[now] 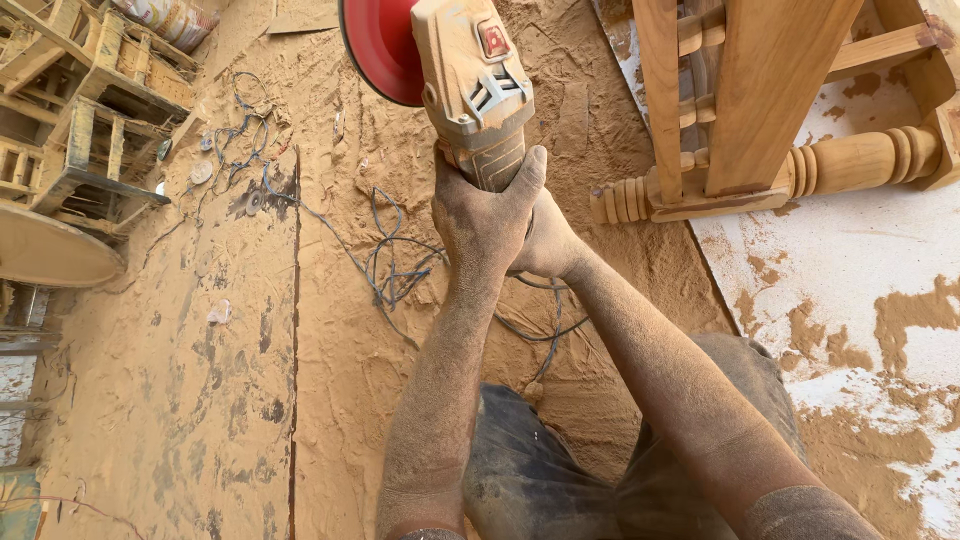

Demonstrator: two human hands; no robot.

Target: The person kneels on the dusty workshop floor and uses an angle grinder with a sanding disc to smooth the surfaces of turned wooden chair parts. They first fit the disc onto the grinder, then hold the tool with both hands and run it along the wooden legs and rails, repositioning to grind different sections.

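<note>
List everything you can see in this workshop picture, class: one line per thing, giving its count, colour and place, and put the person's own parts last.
angle grinder: one, dust-coated orange-tan body, top centre, held upright by both hands
sanding disc: one, red, on the grinder's left side, top edge
wooden furniture frame: one, light brown, with a turned rail, top right
cables: a tangle, blue-grey, on the sawdust floor left of the hands
stacked wooden frames: several, brown, top left
round board: one, tan, left edge
white sheet: one, white, sawdust-patched, right
trousers: one pair, dark, dusty, bottom centre
left hand: one, dusty, grip closed around the grinder's handle
right hand: one, dusty, wrapped behind the left hand
</note>
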